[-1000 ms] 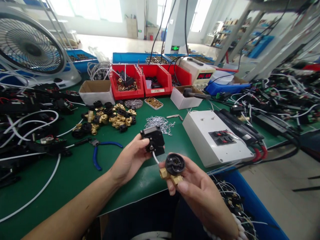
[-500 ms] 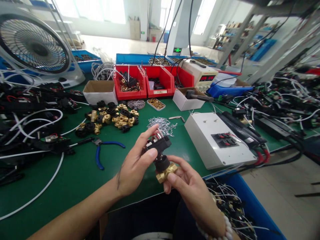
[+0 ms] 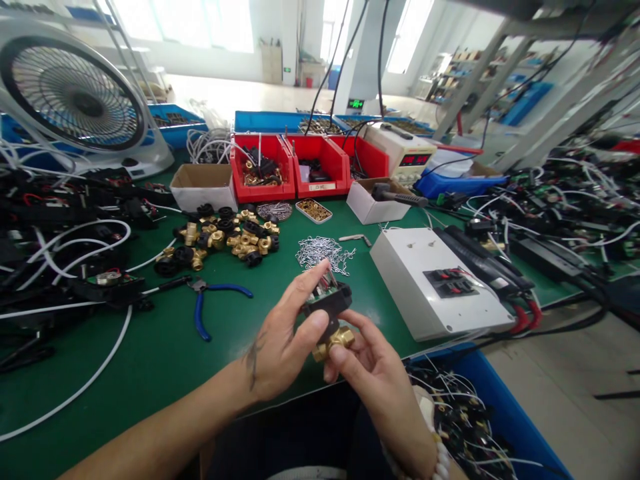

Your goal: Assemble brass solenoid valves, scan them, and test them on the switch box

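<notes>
My left hand (image 3: 283,340) is closed on a black actuator housing (image 3: 333,301) with a small circuit board showing in its top. Directly under the housing sits a brass valve body (image 3: 337,341), gripped between the thumb and fingers of my right hand (image 3: 373,367). Housing and valve meet at a black collar, which my left thumb partly hides. Just beyond my hands lies a loose heap of metal spring clips (image 3: 323,252). To the left, blue-handled pliers (image 3: 201,303) rest on the green table, in front of a pile of brass valves with black caps (image 3: 215,237).
Red parts bins (image 3: 263,180) and white cardboard boxes (image 3: 205,190) line the back. A grey switch box (image 3: 435,287) stands to the right. Below it is a blue crate (image 3: 493,400) of wired assemblies. Tangled cables and a fan (image 3: 75,100) occupy the left.
The black housing has shifted right and down, closer to the brass valve, and is turned. My left hand has moved right with it, while my right hand keeps its grip on the valve.
</notes>
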A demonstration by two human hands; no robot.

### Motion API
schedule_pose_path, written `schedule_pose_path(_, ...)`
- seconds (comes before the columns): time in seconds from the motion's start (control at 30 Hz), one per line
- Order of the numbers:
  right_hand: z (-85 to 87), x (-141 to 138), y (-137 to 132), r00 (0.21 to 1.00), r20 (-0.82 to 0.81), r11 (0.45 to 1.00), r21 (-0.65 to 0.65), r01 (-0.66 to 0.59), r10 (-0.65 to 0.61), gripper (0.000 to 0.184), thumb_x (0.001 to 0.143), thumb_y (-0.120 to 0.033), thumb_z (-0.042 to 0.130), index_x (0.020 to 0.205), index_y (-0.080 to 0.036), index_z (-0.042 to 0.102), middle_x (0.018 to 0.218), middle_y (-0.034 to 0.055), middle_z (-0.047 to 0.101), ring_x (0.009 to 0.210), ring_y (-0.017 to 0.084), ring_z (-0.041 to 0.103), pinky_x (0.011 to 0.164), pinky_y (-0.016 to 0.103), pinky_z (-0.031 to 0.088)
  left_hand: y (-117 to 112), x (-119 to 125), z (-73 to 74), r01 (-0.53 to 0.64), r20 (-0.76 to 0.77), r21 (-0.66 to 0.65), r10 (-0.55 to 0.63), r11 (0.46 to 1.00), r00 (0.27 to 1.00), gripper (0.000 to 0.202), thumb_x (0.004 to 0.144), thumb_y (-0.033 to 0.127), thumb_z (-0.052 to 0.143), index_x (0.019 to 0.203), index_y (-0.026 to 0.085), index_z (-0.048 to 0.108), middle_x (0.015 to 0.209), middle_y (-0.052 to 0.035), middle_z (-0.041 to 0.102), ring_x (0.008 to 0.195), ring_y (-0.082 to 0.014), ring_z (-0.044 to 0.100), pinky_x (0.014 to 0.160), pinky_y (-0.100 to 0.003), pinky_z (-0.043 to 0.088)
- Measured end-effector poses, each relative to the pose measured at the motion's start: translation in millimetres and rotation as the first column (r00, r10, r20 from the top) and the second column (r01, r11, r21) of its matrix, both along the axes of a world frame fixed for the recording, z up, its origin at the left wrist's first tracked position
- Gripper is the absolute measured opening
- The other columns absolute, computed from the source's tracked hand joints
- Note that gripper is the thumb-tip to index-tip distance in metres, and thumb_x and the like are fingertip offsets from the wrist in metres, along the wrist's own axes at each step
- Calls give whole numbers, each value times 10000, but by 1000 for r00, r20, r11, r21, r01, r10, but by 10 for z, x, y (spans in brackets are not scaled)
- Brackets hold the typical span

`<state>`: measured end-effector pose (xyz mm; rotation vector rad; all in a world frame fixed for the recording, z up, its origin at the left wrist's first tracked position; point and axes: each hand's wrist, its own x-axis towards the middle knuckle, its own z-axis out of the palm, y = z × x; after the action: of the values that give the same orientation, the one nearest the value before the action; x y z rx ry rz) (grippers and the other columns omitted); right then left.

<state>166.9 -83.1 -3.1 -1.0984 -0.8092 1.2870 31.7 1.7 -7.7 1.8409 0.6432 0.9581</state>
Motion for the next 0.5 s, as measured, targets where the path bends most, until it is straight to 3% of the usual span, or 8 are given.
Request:
schedule_pose_path(0.1, -24, 54, 50, 998, -57, 1000, -4, 13, -13, 368, 813, -390, 735, 1106, -225, 586, 663, -37, 632, 565, 69, 572, 570, 167, 454, 11, 20, -17, -1, -71, 68, 6, 998, 997, 576, 973, 443, 415, 1492, 347, 184, 1541, 3, 293, 1410, -206, 289, 1183, -390, 242)
schedule_pose_path(0.2, -20, 111, 95, 990, -102, 995, -34, 95, -98, 405, 805, -441, 729, 1110, -217, 585, 688, -26, 637, 544, 63, 527, 537, 162, 434, 15, 39, -38, -54, -142, 258, 93, 965, 985, 788, 872, 532, 575, 1497, 289, 160, 1559, -63, 218, 1424, -255, 244, 1177, -440, 245)
schedule_pose_path(0.33, -25, 148, 86, 987, -29, 987, -22, 159, -159, 437, 792, -482, 731, 1121, -243, 571, 688, -37, 615, 540, 68, 500, 509, 157, 413, 12, 64, -46, -107, -196, 456, 216, 884, 956, 880, 795, 500, 685, 1481, 242, 199, 1427, -119, 355, 1329, -252, 364, 1096, -415, 383)
schedule_pose_path(0.43, -57, 191, 78, 987, 94, 991, 41, 125, -128, 357, 844, -484, 673, 1113, -268, 584, 730, -32, 627, 569, 83, 517, 524, 178, 425, 2, 79, -23, -137, -174, 494, 252, 859, 952, 821, 789, 428, 698, 1447, 208, 258, 1300, -120, 457, 1201, -230, 467, 1016, -380, 462)
schedule_pose_path(0.5, -77, 236, 109, 955, 233, 978, 139, 153, -182, 303, 893, -503, 595, 1082, -268, 620, 842, -2, 650, 709, 119, 575, 635, 227, 476, -11, 87, -7, -147, -156, 485, 250, 862, 956, 780, 757, 395, 719, 1398, 195, 324, 1233, -110, 505, 1117, -223, 509, 960, -371, 500)
